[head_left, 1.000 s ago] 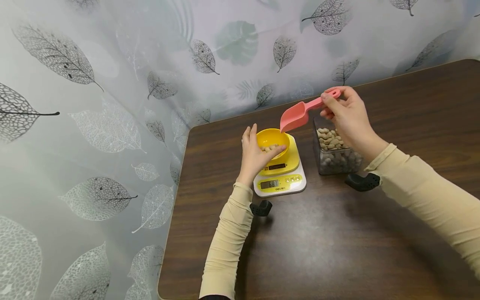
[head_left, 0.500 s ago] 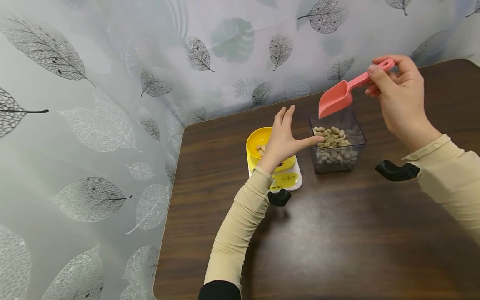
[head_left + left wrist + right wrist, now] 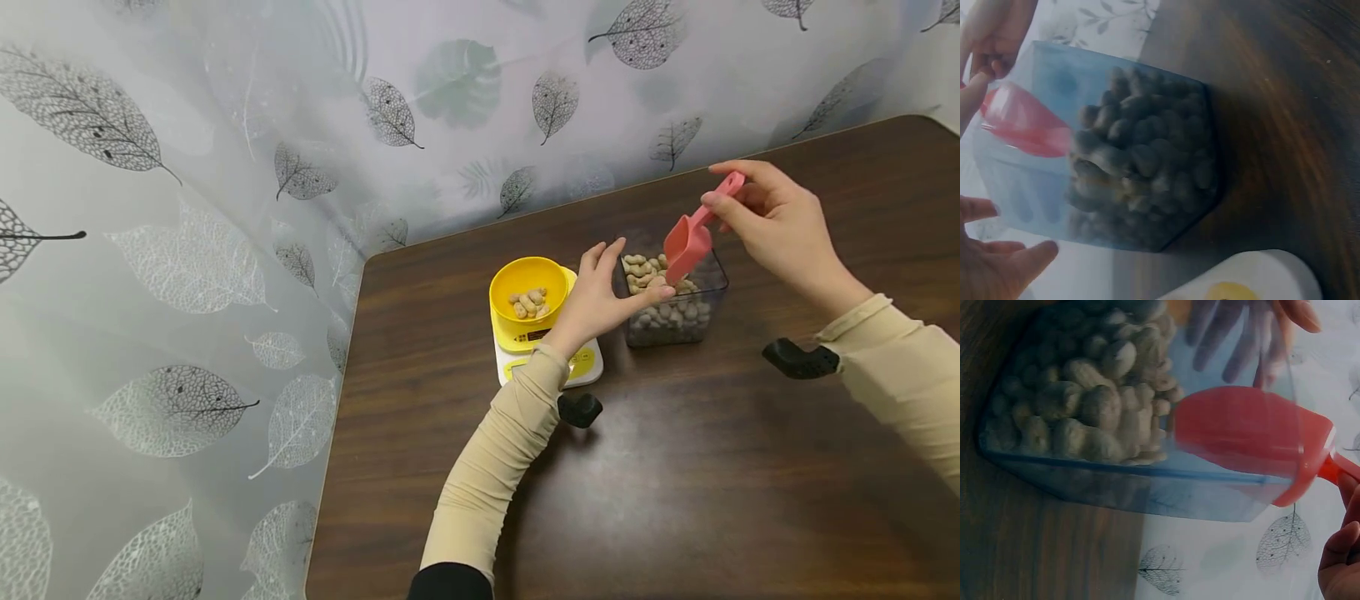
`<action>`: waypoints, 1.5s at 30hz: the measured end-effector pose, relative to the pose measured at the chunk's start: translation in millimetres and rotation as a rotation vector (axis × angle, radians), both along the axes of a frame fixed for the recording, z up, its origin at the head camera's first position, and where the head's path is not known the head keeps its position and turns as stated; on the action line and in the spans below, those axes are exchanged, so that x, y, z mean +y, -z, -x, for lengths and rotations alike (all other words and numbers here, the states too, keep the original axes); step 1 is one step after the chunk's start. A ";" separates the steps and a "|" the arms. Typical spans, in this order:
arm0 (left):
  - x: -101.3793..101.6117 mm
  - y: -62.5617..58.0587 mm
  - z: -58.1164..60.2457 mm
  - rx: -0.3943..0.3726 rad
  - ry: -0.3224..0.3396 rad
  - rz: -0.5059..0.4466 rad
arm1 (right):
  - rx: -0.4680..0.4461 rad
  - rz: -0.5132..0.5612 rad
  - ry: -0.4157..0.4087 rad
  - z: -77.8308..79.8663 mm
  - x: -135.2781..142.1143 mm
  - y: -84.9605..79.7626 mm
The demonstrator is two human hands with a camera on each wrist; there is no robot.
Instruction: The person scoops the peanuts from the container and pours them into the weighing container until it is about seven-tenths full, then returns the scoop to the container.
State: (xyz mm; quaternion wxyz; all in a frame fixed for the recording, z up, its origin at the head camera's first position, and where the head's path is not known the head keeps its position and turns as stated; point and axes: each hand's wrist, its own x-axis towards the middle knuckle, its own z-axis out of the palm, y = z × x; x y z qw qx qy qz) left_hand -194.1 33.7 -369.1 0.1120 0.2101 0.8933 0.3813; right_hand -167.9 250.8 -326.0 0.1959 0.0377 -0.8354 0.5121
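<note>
My right hand (image 3: 783, 225) pinches the handle of a pink scoop (image 3: 687, 247), its blade tilted down into a clear box (image 3: 651, 333) of peanuts. In the right wrist view the scoop (image 3: 1241, 431) has its tip at the peanuts (image 3: 1094, 409). My left hand (image 3: 588, 304) spans the box's left side with fairly straight fingers and thumb; whether it presses the wall I cannot tell. To the left, a yellow bowl (image 3: 516, 277) with several peanuts (image 3: 529, 303) stands on a yellow-and-white kitchen scale (image 3: 592, 371), its display partly hidden by the left wrist.
A dark wooden table (image 3: 675, 483) carries everything. Behind and left of it hangs a leaf-patterned wall covering (image 3: 465, 167). Black wrist mounts (image 3: 799, 358) stick out below both wrists.
My left hand has left the yellow bowl and moved right to the clear box. The right hand has swung the scoop rightward from above the bowl, then lowered it into the box.
</note>
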 end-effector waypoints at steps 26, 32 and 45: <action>-2.2 15.2 2.0 -0.036 -0.022 -0.118 | -0.151 -0.282 0.020 3.7 -2.9 23.4; -1.4 12.1 3.0 -0.037 -0.016 -0.121 | -0.121 -0.256 0.030 6.8 -7.3 24.4; 0.3 11.4 4.4 -0.038 -0.019 -0.118 | -0.102 -0.329 -0.093 3.3 -12.8 18.9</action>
